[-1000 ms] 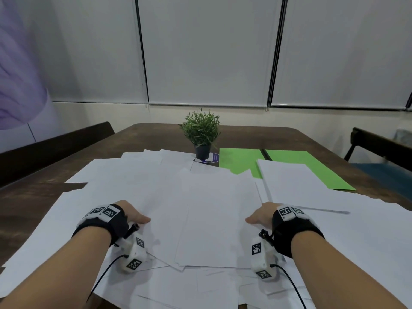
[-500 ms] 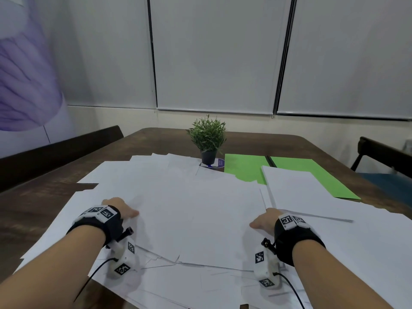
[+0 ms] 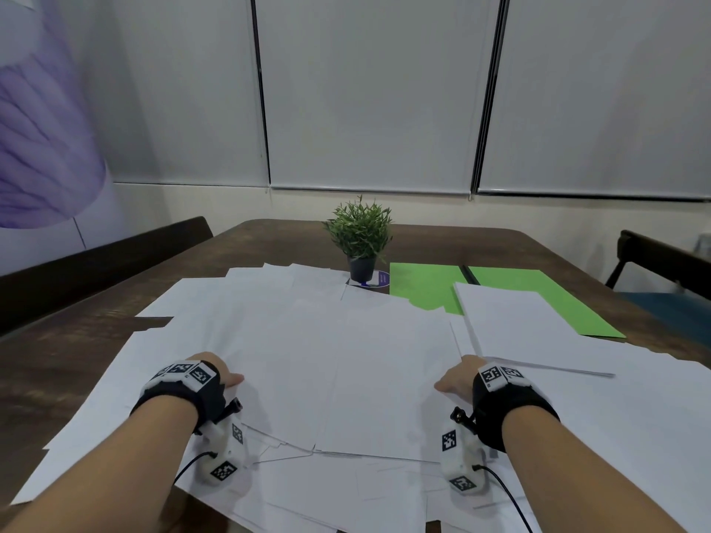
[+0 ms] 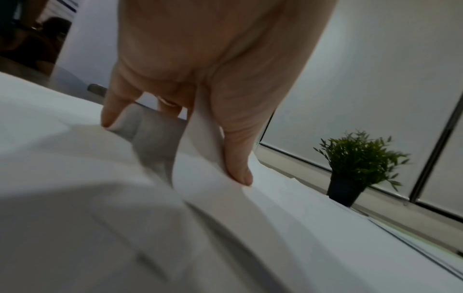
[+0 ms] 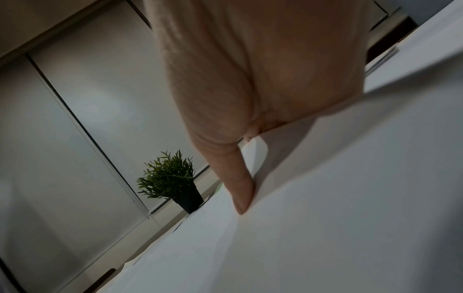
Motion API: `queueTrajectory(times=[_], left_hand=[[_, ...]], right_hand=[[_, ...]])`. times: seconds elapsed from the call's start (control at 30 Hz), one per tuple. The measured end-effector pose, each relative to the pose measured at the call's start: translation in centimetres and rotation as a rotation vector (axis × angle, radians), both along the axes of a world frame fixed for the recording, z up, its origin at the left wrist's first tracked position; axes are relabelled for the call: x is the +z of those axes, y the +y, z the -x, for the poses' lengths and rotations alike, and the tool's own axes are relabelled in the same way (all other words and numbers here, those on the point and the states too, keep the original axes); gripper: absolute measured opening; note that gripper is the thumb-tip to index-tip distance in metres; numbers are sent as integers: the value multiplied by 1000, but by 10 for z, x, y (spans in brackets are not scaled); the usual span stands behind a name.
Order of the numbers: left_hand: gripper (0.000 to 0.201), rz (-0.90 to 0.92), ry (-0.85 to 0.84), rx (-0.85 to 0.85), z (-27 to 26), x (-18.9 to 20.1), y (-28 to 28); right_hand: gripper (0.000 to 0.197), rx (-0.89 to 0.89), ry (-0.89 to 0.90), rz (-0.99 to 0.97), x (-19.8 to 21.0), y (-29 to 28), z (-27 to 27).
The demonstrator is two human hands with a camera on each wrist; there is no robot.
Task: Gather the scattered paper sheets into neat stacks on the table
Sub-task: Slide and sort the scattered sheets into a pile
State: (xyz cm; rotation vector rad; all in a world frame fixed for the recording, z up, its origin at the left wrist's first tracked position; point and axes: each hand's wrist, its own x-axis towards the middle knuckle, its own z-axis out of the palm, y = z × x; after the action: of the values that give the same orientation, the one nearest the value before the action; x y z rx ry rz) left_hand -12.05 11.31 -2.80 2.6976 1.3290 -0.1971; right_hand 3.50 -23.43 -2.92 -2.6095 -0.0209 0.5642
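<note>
left hand (image 3: 215, 373) and right hand (image 3: 458, 378) each pinch a side of the middle paper sheets (image 3: 338, 359), likely to square them.

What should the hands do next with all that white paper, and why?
Probably slide both hands toward each other. The left hand pinches a lifted edge of the white sheets between thumb and fingers, and the right hand presses on their other side, so drawing inward would bunch the spread sheets into one stack.
</note>
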Motion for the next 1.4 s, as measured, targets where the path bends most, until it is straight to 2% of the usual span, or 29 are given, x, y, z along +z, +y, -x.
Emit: queueTrajectory(times=[0.1, 0.17, 0.23, 0.37, 0.47, 0.6, 0.7, 0.8, 0.9, 1.03, 1.1, 1.13, 1.23, 1.27, 1.4], left_hand=[[44, -17, 55, -89, -3, -3, 7], [39, -12, -45, -55, -3, -6, 14], [39, -8, -120, -54, -3, -4, 16], [55, -12, -324, -38, 0, 11, 16], [56, -5, -479, -33, 3, 34, 17], [34, -23, -702, -82, 1, 75, 12], [36, -20, -931, -125, -10, 106, 4], [45, 124, -1149, -136, -22, 123, -6], [42, 457, -1258, -124, -33, 122, -24], [58, 764, -1122, -59, -40, 101, -56], [64, 827, -991, -33, -40, 89, -74], [61, 821, -896, -35, -39, 82, -81], [33, 750, -573, -109, -39, 64, -98], [33, 723, -463, -134, -40, 60, -101], [68, 709, -99, -260, -41, 55, -112]], right_hand=[[59, 6, -47, 78, 1, 0, 2], [61, 13, -49, 85, 2, -1, 2], [60, 10, -45, 86, 1, -1, 1], [63, -2, -60, 50, 3, -2, 2], [64, -10, -56, 28, 3, -2, 2], [66, 0, -55, 29, 4, -3, 5], [62, 27, -45, 27, 3, -3, 6], [53, 34, -37, -48, 4, -5, 8], [58, -39, -7, -150, 6, -4, 9], [69, -141, 6, -337, 9, 0, 8], [72, -163, 4, -365, 10, 0, 8], [74, -166, 3, -371, 10, 0, 9], [78, -149, 14, -379, 10, -1, 10], [79, -145, 21, -383, 9, -2, 9], [85, -118, 46, -377, 9, -5, 10]])
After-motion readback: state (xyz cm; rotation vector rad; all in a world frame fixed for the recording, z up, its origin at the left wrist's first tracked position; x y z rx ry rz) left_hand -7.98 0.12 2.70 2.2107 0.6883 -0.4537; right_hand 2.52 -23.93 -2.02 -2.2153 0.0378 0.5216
